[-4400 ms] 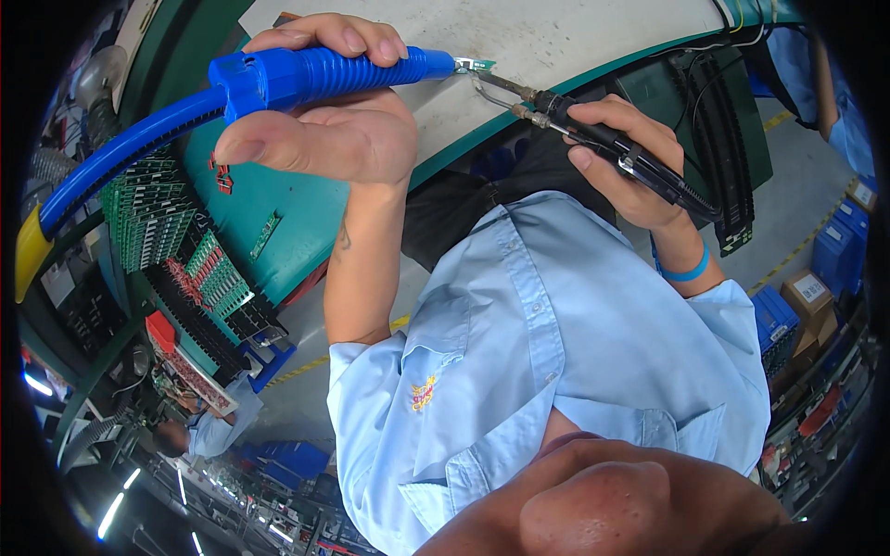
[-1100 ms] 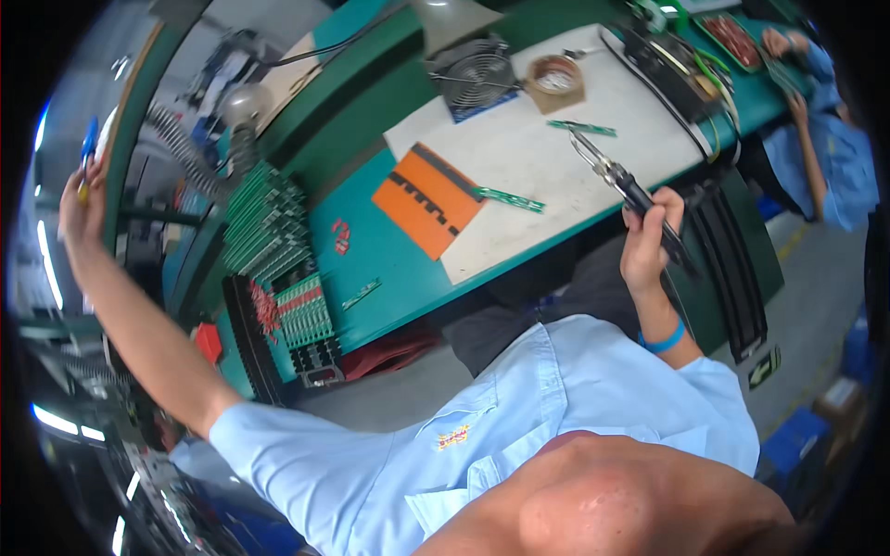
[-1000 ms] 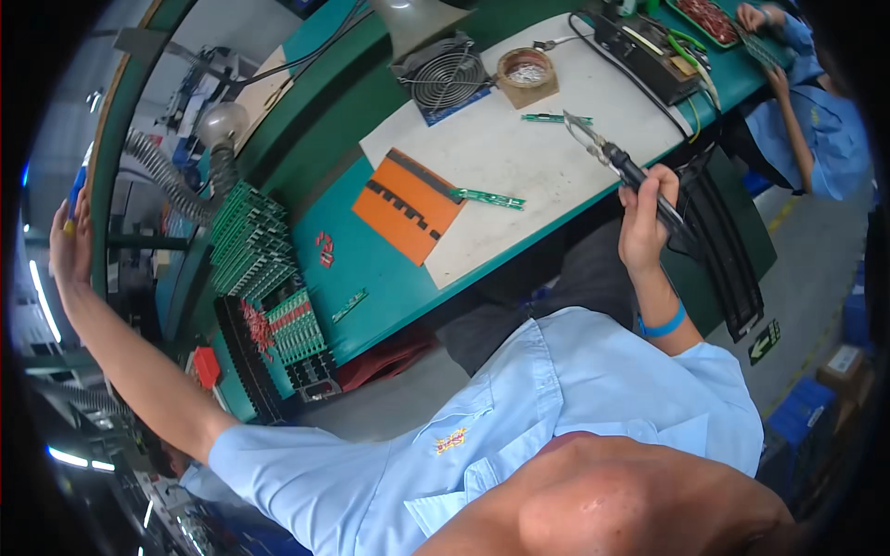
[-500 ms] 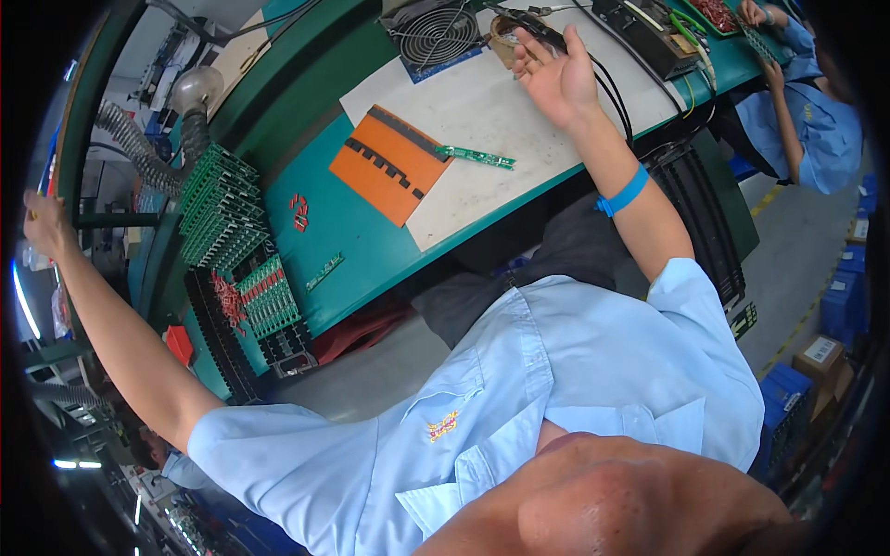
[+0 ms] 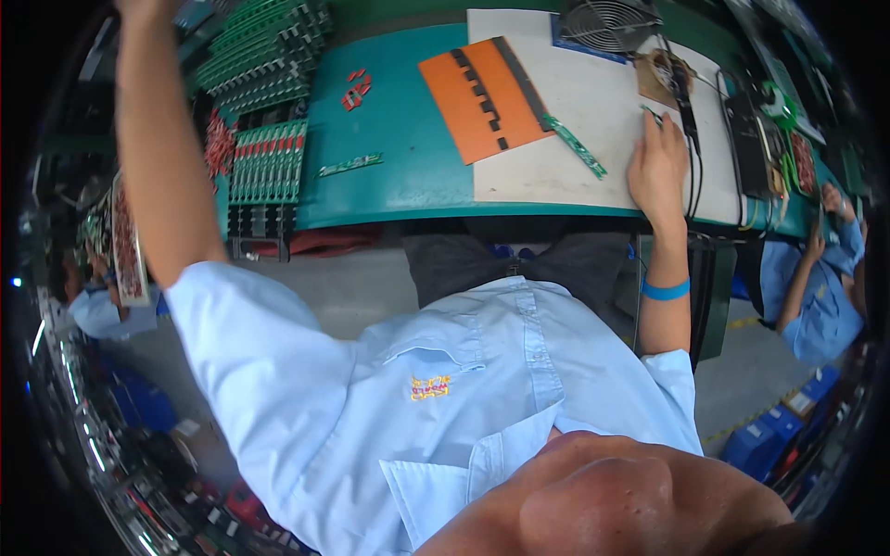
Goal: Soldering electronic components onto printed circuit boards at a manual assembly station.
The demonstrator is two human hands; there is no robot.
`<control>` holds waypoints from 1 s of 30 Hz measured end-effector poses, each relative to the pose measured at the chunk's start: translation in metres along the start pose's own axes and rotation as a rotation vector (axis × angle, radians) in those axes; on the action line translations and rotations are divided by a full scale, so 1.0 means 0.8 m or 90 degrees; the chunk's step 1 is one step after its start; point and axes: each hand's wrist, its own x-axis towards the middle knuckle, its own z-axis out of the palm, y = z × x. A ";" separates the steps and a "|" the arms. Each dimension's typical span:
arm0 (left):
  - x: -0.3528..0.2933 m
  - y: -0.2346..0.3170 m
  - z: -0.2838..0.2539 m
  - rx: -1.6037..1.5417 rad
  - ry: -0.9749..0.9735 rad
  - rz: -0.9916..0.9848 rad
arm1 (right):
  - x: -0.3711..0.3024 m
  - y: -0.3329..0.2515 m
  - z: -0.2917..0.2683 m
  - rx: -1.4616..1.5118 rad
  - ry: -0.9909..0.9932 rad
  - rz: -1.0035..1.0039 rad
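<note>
My right hand (image 5: pixel 660 171) rests palm down over the white sheet (image 5: pixel 519 181), fingers stretched forward and somewhat apart. A small dark-green piece (image 5: pixel 654 116) shows at its fingertips; I cannot make out its kind. To its left, a narrow green circuit board (image 5: pixel 577 148) leans across the edge of an orange board (image 5: pixel 473 107) with black strips. My left arm reaches up past stacked green circuit boards (image 5: pixel 264 56); the left hand (image 5: pixel 148 7) is cut off by the upper rim, its fingers hidden. Below that stack stand green boards with red parts (image 5: pixel 267 162).
On the green mat (image 5: pixel 399 181) lie red pieces (image 5: pixel 355 90) and another narrow board (image 5: pixel 350 165). A fan (image 5: pixel 607 23), a coil holder (image 5: pixel 663 74), black cables (image 5: pixel 693 171) and a black box (image 5: pixel 749 139) stand at the right. Co-workers (image 5: pixel 807 296) sit on either side.
My view has swung round toward the bench. The right hand has turned from palm up, raised, to palm down over the white sheet. The left hand has mostly left the view.
</note>
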 end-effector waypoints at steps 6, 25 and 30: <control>-0.192 0.027 0.004 0.166 -0.286 -0.040 | 0.005 -0.024 -0.027 0.336 -0.083 0.065; -0.332 0.027 -0.038 0.255 -0.427 -0.157 | -0.034 -0.060 -0.017 0.554 0.000 0.013; -0.346 0.016 -0.033 0.260 -0.385 -0.209 | -0.038 -0.057 -0.016 0.566 0.004 0.023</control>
